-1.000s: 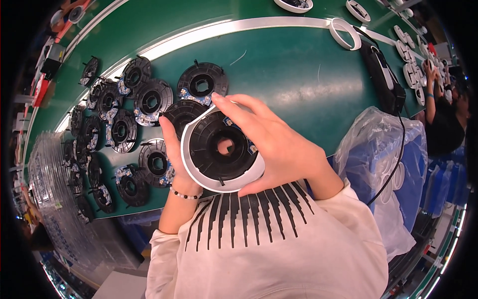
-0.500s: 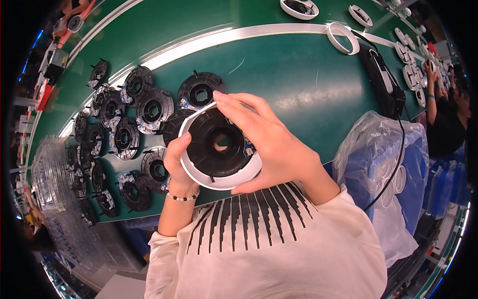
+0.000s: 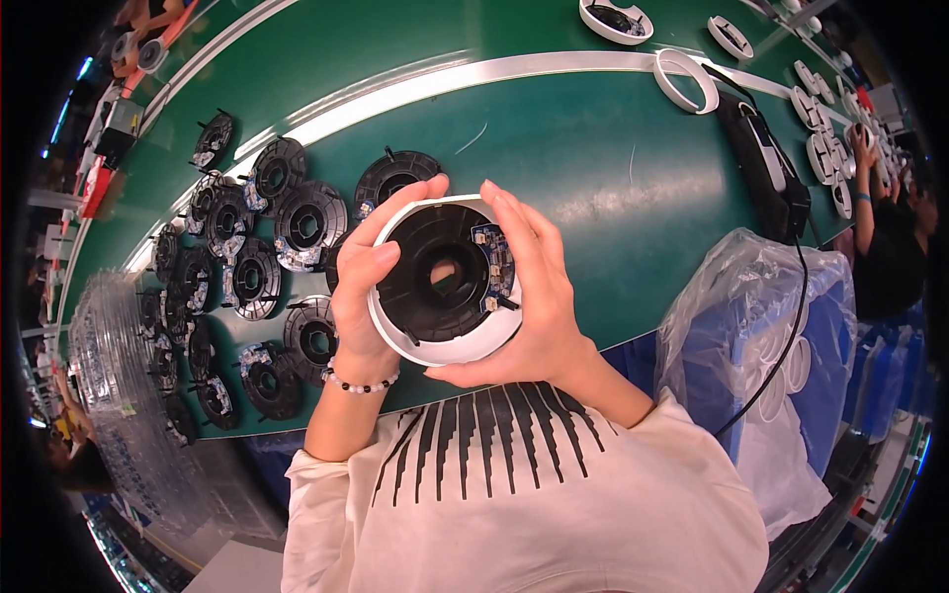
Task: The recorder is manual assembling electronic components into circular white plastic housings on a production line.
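Between both hands, over the front edge of the bench, I hold a round white housing (image 3: 445, 353). A black plastic disc (image 3: 420, 237) with a central hole sits inside it, and a small blue circuit board (image 3: 497, 262) shows on the disc's right side. My left hand (image 3: 358, 296) is closed round the left rim, thumb on top near the disc's edge. My right hand (image 3: 544, 301) grips the right side, its fingers along the far rim and its thumb under the near rim. Just beyond the housing lies another black disc (image 3: 381, 180) on the bench, partly hidden by my left fingers.
Several black discs with circuit boards (image 3: 252, 279) cover the bench's left side, beside stacked clear plastic trays (image 3: 109, 385). A white ring (image 3: 660, 79) and a black device with a cable (image 3: 756, 148) lie right. A bag-lined blue bin (image 3: 825, 366) stands below; a co-worker's arm (image 3: 863, 198) is far right.
My left fingers now wrap the far left rim, and my right hand has shifted along the right side, uncovering more circuit board. Beyond the metal strip, a white dish and a black disc have slid rightward.
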